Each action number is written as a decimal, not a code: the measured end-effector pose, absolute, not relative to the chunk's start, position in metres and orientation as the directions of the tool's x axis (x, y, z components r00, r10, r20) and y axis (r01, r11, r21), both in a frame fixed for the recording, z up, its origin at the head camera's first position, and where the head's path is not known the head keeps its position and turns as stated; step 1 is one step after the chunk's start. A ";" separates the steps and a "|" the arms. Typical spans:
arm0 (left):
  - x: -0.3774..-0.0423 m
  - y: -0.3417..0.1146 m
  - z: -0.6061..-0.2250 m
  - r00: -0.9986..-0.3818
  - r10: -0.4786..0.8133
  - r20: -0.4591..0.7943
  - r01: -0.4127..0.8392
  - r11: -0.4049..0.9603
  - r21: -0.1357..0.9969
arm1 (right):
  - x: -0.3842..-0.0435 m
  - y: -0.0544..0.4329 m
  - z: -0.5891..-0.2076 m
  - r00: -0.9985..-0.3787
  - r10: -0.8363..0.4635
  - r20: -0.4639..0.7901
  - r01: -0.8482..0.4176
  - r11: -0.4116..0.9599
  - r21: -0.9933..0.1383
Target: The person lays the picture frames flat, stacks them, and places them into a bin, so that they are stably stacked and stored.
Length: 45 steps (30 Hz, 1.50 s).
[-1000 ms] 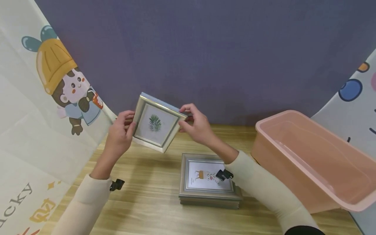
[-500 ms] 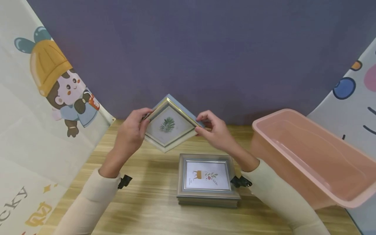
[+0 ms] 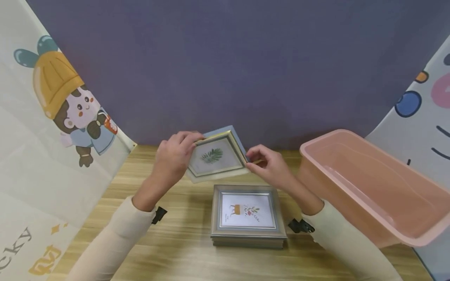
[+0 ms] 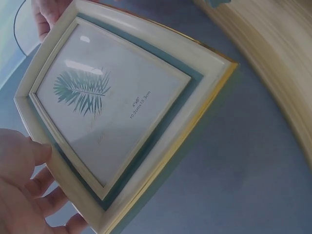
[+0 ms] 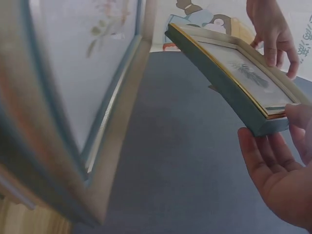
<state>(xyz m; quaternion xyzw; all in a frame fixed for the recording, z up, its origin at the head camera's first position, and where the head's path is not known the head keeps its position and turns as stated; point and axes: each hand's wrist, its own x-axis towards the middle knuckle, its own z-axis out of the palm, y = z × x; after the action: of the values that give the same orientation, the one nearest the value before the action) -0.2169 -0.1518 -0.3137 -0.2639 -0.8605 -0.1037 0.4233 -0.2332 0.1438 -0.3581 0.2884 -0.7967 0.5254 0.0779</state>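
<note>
A cream picture frame [image 3: 219, 154] with gold edging, blue-green sides and a green leaf print is held tilted above the table. My left hand [image 3: 174, 156] grips it at its left side, thumb on the front in the left wrist view, where the print also shows size lettering. At the opposite end my right hand [image 3: 268, 164] pinches a corner; in the right wrist view the thumb lies on the front and the fingers [image 5: 265, 156] are beneath. Below, on the table, lies a stack of silver-grey picture frames [image 3: 247, 236], the top one showing an orange deer-like print with flowers.
A pink plastic bin [image 3: 351, 195] stands on the right of the wood-grain table [image 3: 168, 242]. Behind rises a blue-grey backdrop [image 3: 225, 70]. White cloths with cartoon prints hang on the left [image 3: 31, 136] and right.
The leaf-print frame has turned clockwise in my hands and shifted right, with both hands moving along. The stacked frames and the bin stay in place; the head view has shifted slightly.
</note>
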 end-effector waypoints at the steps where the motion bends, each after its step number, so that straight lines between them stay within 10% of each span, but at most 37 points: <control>1: -0.218 -0.150 -0.314 -0.481 0.374 0.793 0.547 0.835 -0.062 | -0.233 0.145 -0.360 -0.819 -0.374 0.435 -0.549 0.288 -0.785; 45: -0.216 -0.091 -0.321 -0.369 0.592 0.716 0.540 0.764 -0.353 | -0.217 0.177 -0.377 -0.748 -0.331 0.574 -0.658 0.264 -0.705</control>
<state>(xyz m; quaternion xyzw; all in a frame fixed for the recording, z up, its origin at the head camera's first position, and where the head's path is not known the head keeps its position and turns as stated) -0.2157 -0.0905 -0.3212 -0.3424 -0.8269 0.0292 0.4451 -0.2171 0.1766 -0.3766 0.3175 -0.7792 0.5168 0.1581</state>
